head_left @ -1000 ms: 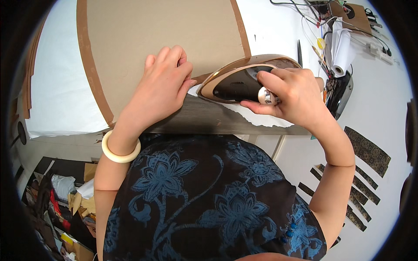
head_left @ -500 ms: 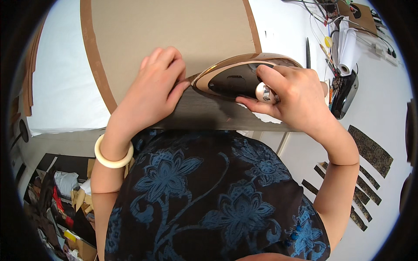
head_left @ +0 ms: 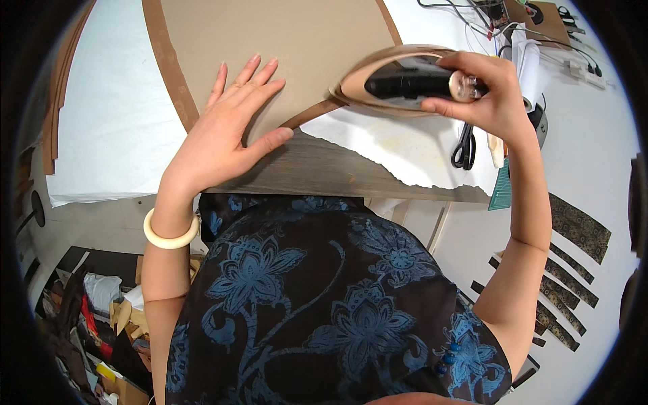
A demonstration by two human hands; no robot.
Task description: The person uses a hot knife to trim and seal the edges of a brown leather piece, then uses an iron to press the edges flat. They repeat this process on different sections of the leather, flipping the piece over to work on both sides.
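Note:
My right hand (head_left: pixel 496 94) grips a clothes iron (head_left: pixel 398 84) with a shiny copper-coloured body and a dark handle. The iron's tip points left, over the near right edge of a beige sheet (head_left: pixel 283 34) with brown border strips. Fingers spread and flat, my left hand (head_left: pixel 233 131) lies on the sheet's near left corner, its thumb by the brown strip (head_left: pixel 314 113) along the near edge. Whether the iron's sole presses on the sheet cannot be made out. A cream bangle (head_left: pixel 171 233) circles my left wrist.
Black-handled scissors (head_left: pixel 464 150) lie on white paper (head_left: pixel 364 138) with a torn near edge, over a dark wood tabletop (head_left: pixel 310 165). A green cutting mat (head_left: pixel 501 187) shows by my right forearm. Cables (head_left: pixel 466 13) clutter the far right; patterned fabric strips (head_left: pixel 560 293) lie at the right.
The iron has moved right and away from me in my right hand, uncovering the scissors and torn paper. My left hand has opened from curled fingers to a flat spread.

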